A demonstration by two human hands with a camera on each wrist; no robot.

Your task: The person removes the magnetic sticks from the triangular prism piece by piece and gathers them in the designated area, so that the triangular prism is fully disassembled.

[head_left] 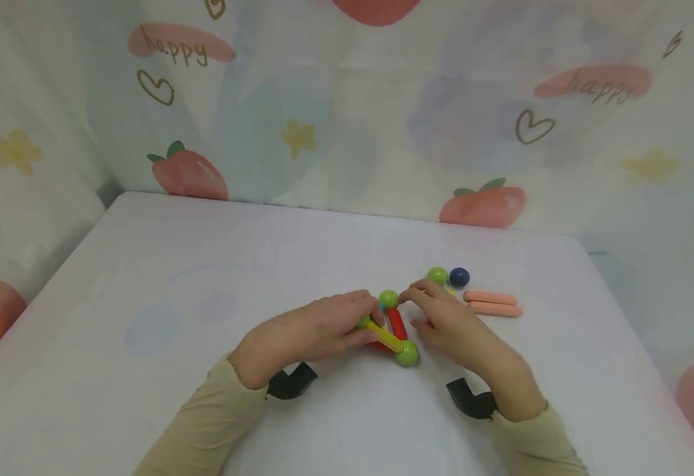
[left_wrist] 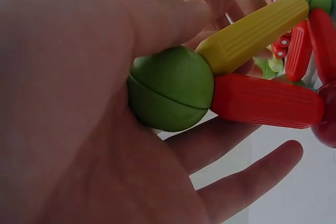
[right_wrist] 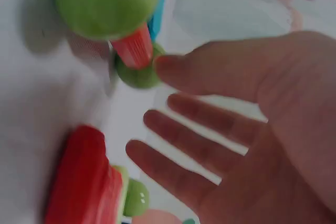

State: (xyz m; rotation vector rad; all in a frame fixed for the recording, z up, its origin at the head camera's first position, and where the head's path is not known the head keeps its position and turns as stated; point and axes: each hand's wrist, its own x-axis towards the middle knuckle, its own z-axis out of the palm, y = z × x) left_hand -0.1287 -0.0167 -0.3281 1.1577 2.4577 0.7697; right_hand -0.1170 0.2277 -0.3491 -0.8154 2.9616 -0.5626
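Note:
My left hand grips a frame of toy rods and balls. In the left wrist view a green ball sits against the palm; the thumb lies along a yellow rod, and fingers pass behind a red rod. That red rod runs to a dark red ball. At the frame's near corner is another green ball. To its right, my right hand holds nothing, fingers spread and loosely bent. In the right wrist view its thumb tip is beside a farther green ball; contact is unclear.
Behind the right hand lie a loose green ball and a dark blue ball. Two orange rods rest side by side to the right. A red piece lies low in the right wrist view. A patterned cloth hangs behind the white table.

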